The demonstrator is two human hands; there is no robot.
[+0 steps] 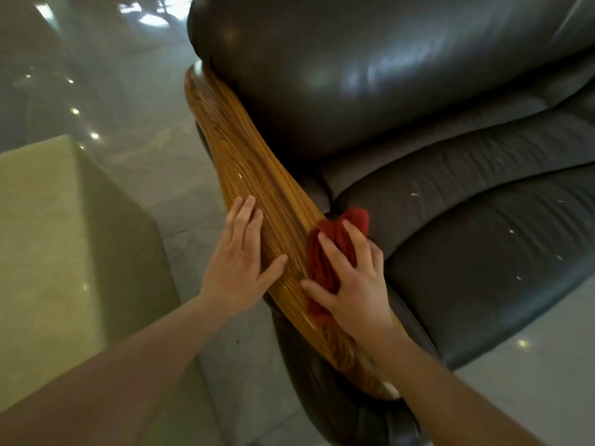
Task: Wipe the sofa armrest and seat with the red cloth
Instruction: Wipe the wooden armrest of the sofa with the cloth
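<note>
The red cloth (317, 268) lies bunched on the near half of the wooden armrest (251, 156), on its inner edge, with its far end spilling over toward the dark leather seat (483, 268). The right hand (357, 284) presses down on it with fingers spread and fairly straight, thumb out on the bare wood; it pins the cloth rather than clutching it. Across the armrest, on the outer edge, the left hand (238, 262) rests flat with its fingers together pointing along the grain and its thumb angled inward. It holds nothing. The two hands sit side by side with a strip of wood between them, and both forearms reach in from the near end of the armrest.

From where I stand this looks like the armrest stage, with the seat not yet wiped: pale specks (511, 231) dot the leather beyond the armrest. To do this well, I'd flatten the cloth so more of it meets the wood, run long strokes with the grain toward the far end, and move the left hand off the path.

Beyond the armrest's inner edge rises the glossy back cushion (354, 75); off its outer edge are a shiny floor (145, 91) and a pale green block (42, 236).
</note>
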